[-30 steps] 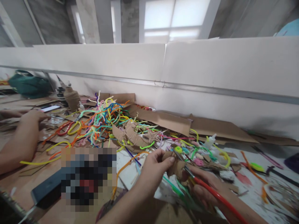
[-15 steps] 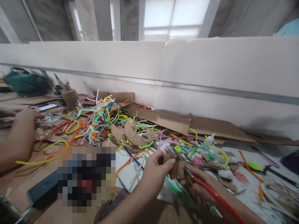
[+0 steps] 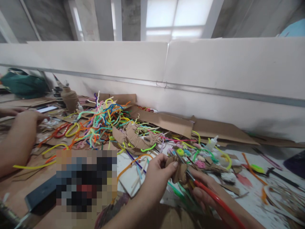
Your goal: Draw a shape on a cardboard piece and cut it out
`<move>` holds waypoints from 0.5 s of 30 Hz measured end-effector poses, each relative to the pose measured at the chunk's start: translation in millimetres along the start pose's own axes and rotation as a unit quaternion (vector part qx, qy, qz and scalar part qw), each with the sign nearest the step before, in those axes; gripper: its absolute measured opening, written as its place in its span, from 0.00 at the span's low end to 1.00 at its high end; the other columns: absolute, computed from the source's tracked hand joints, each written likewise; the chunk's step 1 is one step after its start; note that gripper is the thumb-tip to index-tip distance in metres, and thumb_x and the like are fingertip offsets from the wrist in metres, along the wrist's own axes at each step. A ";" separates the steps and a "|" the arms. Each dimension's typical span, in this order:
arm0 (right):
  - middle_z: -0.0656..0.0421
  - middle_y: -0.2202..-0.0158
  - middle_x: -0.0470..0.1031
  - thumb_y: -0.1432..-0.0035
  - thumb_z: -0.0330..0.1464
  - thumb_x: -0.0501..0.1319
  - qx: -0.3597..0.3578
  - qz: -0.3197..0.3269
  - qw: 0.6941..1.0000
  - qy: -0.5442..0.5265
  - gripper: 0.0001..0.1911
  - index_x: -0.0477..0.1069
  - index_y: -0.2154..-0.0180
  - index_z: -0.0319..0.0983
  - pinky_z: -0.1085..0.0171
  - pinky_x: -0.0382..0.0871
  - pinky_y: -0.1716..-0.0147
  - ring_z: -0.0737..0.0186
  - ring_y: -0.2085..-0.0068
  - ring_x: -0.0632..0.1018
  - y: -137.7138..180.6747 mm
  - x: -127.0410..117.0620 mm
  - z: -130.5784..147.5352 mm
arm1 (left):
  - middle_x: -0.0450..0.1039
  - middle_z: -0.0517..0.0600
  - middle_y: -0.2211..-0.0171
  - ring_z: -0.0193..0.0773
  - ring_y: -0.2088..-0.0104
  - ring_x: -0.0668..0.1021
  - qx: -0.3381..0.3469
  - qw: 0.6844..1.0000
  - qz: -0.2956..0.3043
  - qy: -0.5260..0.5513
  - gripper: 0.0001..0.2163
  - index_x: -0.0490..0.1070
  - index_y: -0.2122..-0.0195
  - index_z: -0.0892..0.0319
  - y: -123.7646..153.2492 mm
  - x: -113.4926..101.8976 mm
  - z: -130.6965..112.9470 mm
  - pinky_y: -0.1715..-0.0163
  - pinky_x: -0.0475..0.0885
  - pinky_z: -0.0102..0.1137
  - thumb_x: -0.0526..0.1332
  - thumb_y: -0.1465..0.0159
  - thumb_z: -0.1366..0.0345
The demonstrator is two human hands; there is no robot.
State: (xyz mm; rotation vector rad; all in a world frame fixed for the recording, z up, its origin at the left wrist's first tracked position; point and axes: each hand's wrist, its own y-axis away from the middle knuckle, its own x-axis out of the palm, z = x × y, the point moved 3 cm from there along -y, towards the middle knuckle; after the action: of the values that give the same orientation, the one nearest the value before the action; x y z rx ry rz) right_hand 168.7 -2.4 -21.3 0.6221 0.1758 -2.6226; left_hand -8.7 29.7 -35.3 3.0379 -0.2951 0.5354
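My left hand (image 3: 160,173) pinches a small crumpled piece of brown cardboard (image 3: 179,171) between thumb and fingers. In my right hand (image 3: 202,190) is a pair of scissors (image 3: 209,190) with red handles, the fingers wrapped about the grips. The metal blades lie against the right side of the cardboard piece and point up and away from me. How far the blades are apart cannot be made out. Just beyond the hands are small coloured craft bits, among them a pink one (image 3: 199,164).
A tangled heap of pipe cleaners (image 3: 102,117) lies left of centre, beside red-and-yellow-handled scissors (image 3: 63,130). A glue bottle (image 3: 213,143) stands at right. Cardboard strips (image 3: 164,122) line the white partition (image 3: 107,60). Another person's arm (image 3: 20,140) reaches in from the left, near a twine spool (image 3: 69,98).
The view has shifted very slightly. My hands keep nearly the same pose on the cardboard and scissors. At left, the other person's hand has moved a little to the right.
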 end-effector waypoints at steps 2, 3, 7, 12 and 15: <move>0.51 0.57 0.86 0.44 0.70 0.57 0.008 0.000 1.000 -0.003 0.47 0.76 0.37 0.46 0.47 0.81 0.54 0.39 0.59 0.86 1.1 3.1 -3.6 | 0.62 0.43 0.78 0.34 0.74 0.65 0.002 1.000 -0.001 0.008 0.24 0.65 0.76 0.56 0.4 -0.1 -0.2 0.72 0.59 0.31 0.76 0.49 0.46; 0.51 0.59 0.86 0.44 0.70 0.56 0.012 0.000 1.000 -0.004 0.47 0.75 0.37 0.46 0.48 0.82 0.58 0.40 0.62 0.86 1.8 4.6 -5.2 | 0.62 0.43 0.78 0.35 0.74 0.65 0.004 1.000 -0.003 0.008 0.24 0.65 0.76 0.55 0.5 -0.2 -0.3 0.71 0.59 0.31 0.76 0.49 0.46; 0.53 0.64 0.84 0.41 0.69 0.54 0.027 -0.004 1.000 -0.010 0.46 0.74 0.35 0.48 0.56 0.80 0.74 0.49 0.73 0.83 4.6 8.6 -9.4 | 0.65 0.45 0.77 0.35 0.74 0.67 0.007 1.000 0.005 0.016 0.24 0.66 0.75 0.56 1.1 0.1 -0.9 0.71 0.61 0.31 0.76 0.48 0.45; 0.53 0.65 0.83 0.42 0.69 0.55 0.032 -0.010 0.999 -0.013 0.46 0.74 0.35 0.47 0.58 0.77 0.79 0.52 0.77 0.80 4.3 8.4 -12.2 | 0.66 0.45 0.78 0.35 0.75 0.68 0.001 0.999 0.012 0.030 0.24 0.67 0.75 0.56 1.9 0.6 -2.1 0.71 0.62 0.31 0.76 0.48 0.44; 0.53 0.66 0.84 0.42 0.68 0.56 0.039 -0.012 0.999 -0.013 0.46 0.73 0.34 0.48 0.57 0.77 0.79 0.51 0.77 0.81 5.7 7.9 -13.7 | 0.66 0.45 0.77 0.34 0.74 0.68 -0.003 0.999 0.018 0.037 0.24 0.67 0.75 0.56 2.2 1.9 -3.5 0.70 0.62 0.31 0.76 0.49 0.44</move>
State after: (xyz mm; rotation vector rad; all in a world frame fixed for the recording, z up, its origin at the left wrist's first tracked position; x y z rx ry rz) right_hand 170.3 -7.5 -37.2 0.6149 0.0735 -2.6692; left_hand -8.6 27.5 -31.3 3.0046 -0.3478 0.6456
